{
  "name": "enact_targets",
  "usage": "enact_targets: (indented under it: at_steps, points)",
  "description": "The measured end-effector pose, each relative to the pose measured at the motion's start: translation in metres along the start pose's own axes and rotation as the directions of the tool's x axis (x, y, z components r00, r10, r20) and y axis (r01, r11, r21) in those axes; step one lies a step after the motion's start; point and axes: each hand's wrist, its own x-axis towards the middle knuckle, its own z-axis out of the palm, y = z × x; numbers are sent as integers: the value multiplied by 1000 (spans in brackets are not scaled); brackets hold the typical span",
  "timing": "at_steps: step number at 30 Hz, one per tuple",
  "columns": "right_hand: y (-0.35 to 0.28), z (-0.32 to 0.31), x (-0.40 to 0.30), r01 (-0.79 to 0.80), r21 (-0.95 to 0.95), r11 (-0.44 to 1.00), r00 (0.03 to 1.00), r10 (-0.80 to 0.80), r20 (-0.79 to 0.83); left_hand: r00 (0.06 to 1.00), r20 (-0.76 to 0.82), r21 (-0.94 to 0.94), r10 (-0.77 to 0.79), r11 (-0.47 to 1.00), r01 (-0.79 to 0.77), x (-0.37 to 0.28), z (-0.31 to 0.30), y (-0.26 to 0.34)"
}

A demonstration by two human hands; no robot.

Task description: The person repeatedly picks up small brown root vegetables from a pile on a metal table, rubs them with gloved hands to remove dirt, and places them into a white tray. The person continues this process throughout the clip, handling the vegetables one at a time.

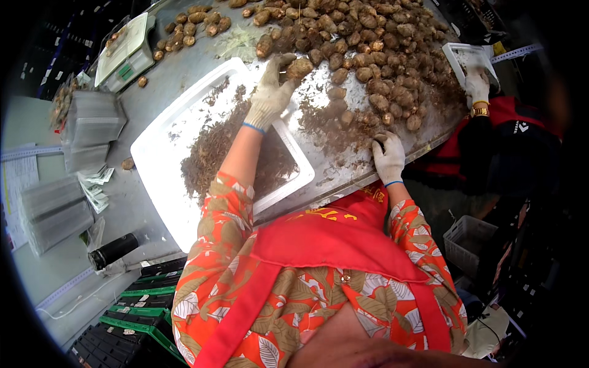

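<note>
My left hand (pixel 271 94), in a pale knit glove with a blue cuff edge, reaches over the far right rim of a white tray (pixel 158 133). Its thumb and fingers are around a brown taro corm (pixel 299 68). The tray holds dark root fibres and peel scraps (pixel 207 156). My right hand (pixel 389 154), gloved the same way, rests at the near edge of the metal table (pixel 322 168); its fingers are partly curled and what lies under them is hidden. A large heap of taro corms (pixel 382 55) covers the far right of the table.
A smaller group of corms (pixel 188 30) lies far left beside a weighing scale (pixel 126 55). Stacked clear plastic bags (pixel 92 122) and a black cylinder (pixel 113 250) are at left. Green and black crates (pixel 142 317) stand below. At right, a co-worker's gloved hand (pixel 477 87) touches a small white tray (pixel 467 55).
</note>
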Motion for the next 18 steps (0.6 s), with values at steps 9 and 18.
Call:
enact_targets:
  at_steps: [9,18]
  points:
    - [3,0,0,-93,123,988,996,92,12,999,32,-446,-3,895,18,-52,-1,27]
    - [-99,-26,77,-395,585,708,918,283,278,985,172,-555,-32,822,124,-59,23,-4]
